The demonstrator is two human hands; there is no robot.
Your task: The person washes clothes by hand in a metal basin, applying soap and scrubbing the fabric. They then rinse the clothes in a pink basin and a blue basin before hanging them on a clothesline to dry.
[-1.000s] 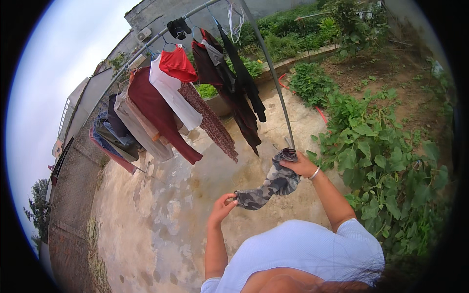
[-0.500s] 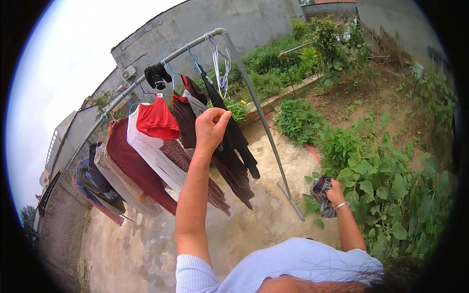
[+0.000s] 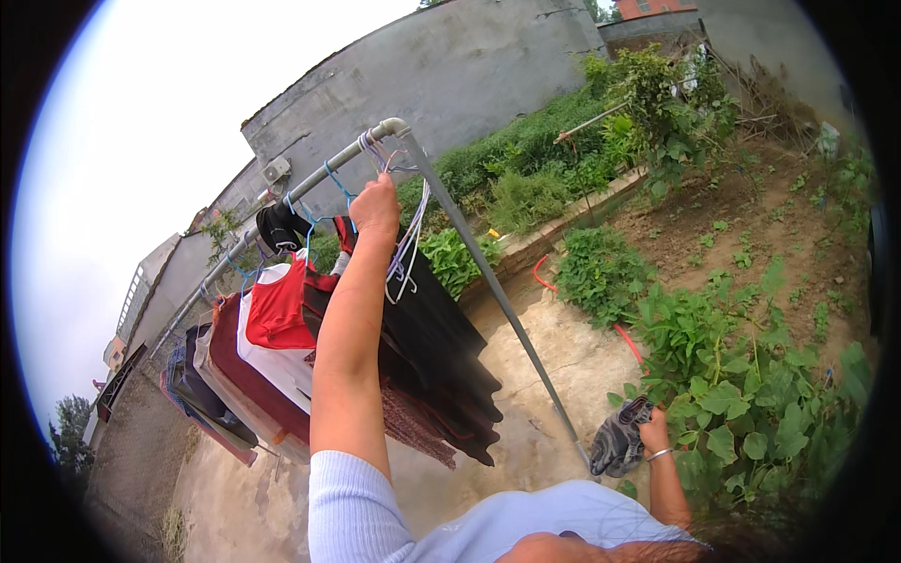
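Note:
My left hand (image 3: 377,205) is raised just below the grey pipe rail (image 3: 221,266), closed at the necks of a bunch of white and purple wire clothes hangers (image 3: 409,246). The fingers hide the exact grip. Beside it, a blue hanger (image 3: 340,180) hooks over the rail, and dark clothes (image 3: 434,324) hang behind my forearm. Low on the right, my right hand (image 3: 655,433) is closed around a bunched grey patterned garment (image 3: 618,441). Left of my raised arm hang a red garment (image 3: 280,310), a white top (image 3: 272,364) and a black item (image 3: 279,228).
A slanting metal post (image 3: 488,272) supports the rail's near end. Leafy plants (image 3: 732,394) crowd the right side, near a red hose (image 3: 627,343). Pale concrete (image 3: 554,342) lies underfoot, and a grey wall (image 3: 413,80) stands behind the garden.
My left hand has risen to the hangers near the rail's end, and they have swung and spread. The dark clothes beside them have shifted. My right hand still holds the grey garment, slightly lower.

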